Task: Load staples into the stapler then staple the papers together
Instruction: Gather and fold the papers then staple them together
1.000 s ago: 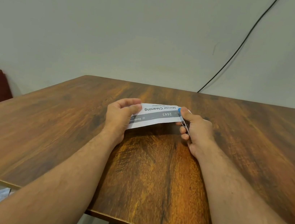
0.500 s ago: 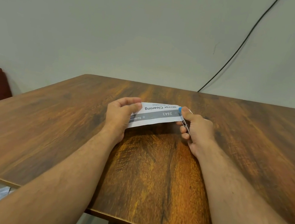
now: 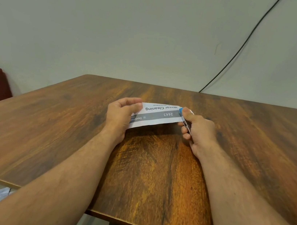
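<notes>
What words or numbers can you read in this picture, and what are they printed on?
All of it is on the paper slip, upside down to the camera, held between the left hand and the right hand:
"Mirror Cleaning" on the white top band.
"2643" on the grey band.
"Dexterou", cut off by the left hand, on the grey band.
A small line beyond "Mirror Cleaning" is too small to read for sure.
Nothing else carries readable text.

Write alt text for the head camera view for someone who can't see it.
Two bare hands hold printed papers just above a wooden table: the left hand grips one end, the right hand squeezes a small blue stapler on the other. A black cable runs down the wall behind.
</notes>
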`<state>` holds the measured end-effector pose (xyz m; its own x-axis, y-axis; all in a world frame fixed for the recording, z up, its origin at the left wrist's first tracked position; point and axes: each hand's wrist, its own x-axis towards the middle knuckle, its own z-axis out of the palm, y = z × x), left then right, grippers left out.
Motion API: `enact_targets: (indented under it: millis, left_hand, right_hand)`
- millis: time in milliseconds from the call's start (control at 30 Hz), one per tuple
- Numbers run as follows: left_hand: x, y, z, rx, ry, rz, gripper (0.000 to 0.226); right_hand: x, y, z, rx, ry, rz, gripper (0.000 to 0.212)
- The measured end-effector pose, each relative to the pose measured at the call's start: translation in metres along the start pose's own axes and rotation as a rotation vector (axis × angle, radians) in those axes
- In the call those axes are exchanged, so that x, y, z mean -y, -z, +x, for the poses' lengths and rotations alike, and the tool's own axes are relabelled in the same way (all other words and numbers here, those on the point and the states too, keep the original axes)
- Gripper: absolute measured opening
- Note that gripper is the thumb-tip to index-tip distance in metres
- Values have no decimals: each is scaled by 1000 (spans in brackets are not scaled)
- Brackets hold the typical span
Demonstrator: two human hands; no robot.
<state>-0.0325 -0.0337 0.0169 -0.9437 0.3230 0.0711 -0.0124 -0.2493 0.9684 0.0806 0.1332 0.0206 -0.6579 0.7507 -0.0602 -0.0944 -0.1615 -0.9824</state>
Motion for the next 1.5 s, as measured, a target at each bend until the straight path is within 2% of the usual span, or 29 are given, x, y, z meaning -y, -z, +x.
enact_targets:
  millis: [300,467,600,667,733,833,900,967,1067,1233,1367,1433,1500]
  left_hand:
    - [-2,-2,-3,-13,-19,16,15]
    - [-1,-3,-3,-12,-57,19,31]
    - [2,-4,-3,32,-124,124,75]
    - [4,-6,-2,65,-146,165,96]
    - [7,-5,0,60,-165,208,105]
    - [7,-4,0,-163,-224,352,95]
    - [7,-2,-1,-357,-297,570,83]
    - [6,2,-3,-430,-399,779,67]
    - [4,1,-5,-288,-610,1008,48]
    - [9,-21,-22,94,-936,1153,53]
    - [12,-26,-24,251,-937,1238,68]
    - [12,-25,-24,261,-884,1257,74]
    - [11,-25,-24,215,-832,1285,64]
  right_hand:
    - [2,-2,-6,-31,8,67,24]
    - [2,-2,-7,52,-19,191,35]
    - [0,-4,-7,202,-48,264,22]
    - [-4,-7,-7,218,-42,225,23]
    - [-8,-10,-7,213,-23,183,27]
    - [-10,-10,-6,213,4,136,28]
    - [-11,-9,-5,228,21,85,25]
    - [-13,-10,-6,250,40,28,20]
    - [-14,-12,-6,295,69,-26,18]
    - [-14,-12,-7,314,105,-134,15]
    - [-14,-11,-5,328,60,-8,26]
    - [-13,-10,-4,335,45,6,27]
    - [-14,-10,-4,343,53,10,27]
